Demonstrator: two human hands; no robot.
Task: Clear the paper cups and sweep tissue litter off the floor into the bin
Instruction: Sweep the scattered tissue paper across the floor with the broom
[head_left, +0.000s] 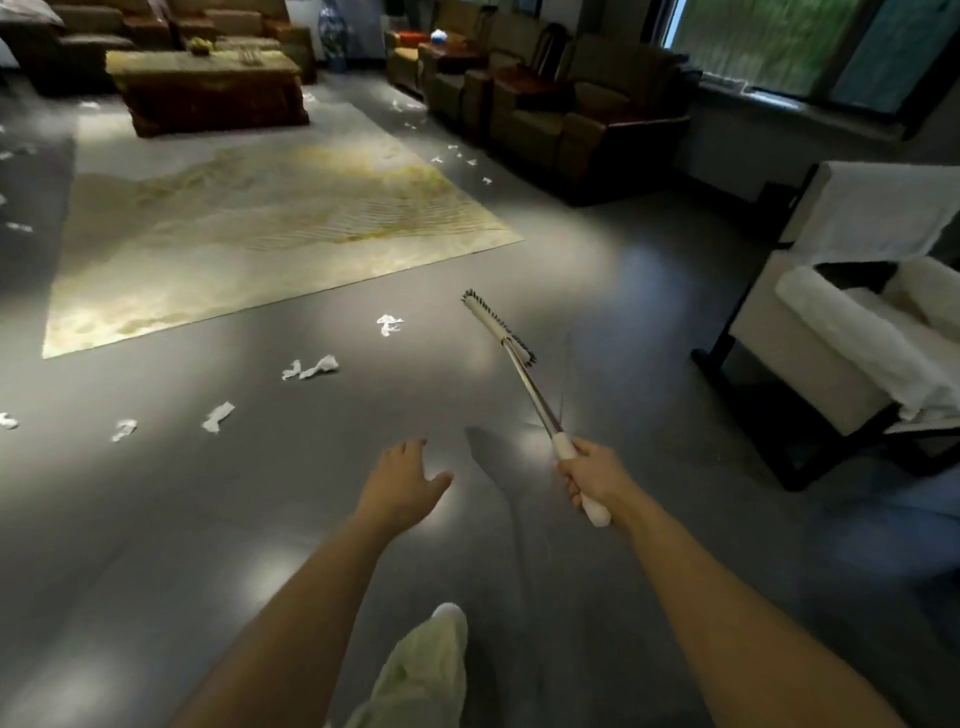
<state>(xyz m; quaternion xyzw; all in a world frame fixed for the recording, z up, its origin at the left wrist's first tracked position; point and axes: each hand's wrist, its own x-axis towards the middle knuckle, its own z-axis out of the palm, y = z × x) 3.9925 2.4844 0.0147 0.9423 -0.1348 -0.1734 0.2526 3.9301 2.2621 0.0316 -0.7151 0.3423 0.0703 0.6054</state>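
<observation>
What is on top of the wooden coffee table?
On the coffee table: a small greenish item and a pale object beside it, both too blurred to name. Under them the top is hidden.

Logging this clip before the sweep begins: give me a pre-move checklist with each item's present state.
1. Broom held: ok, right grip wraps its white handle.
2. Left grip free: ok, open, holding nothing.
3. Litter to sweep: ok, tissue piece lies on the floor left of the broom head.
4. Broom head touching the floor: cannot tell.
5. Bin in view: not ok.
6. Paper cups cleared: cannot tell.
</observation>
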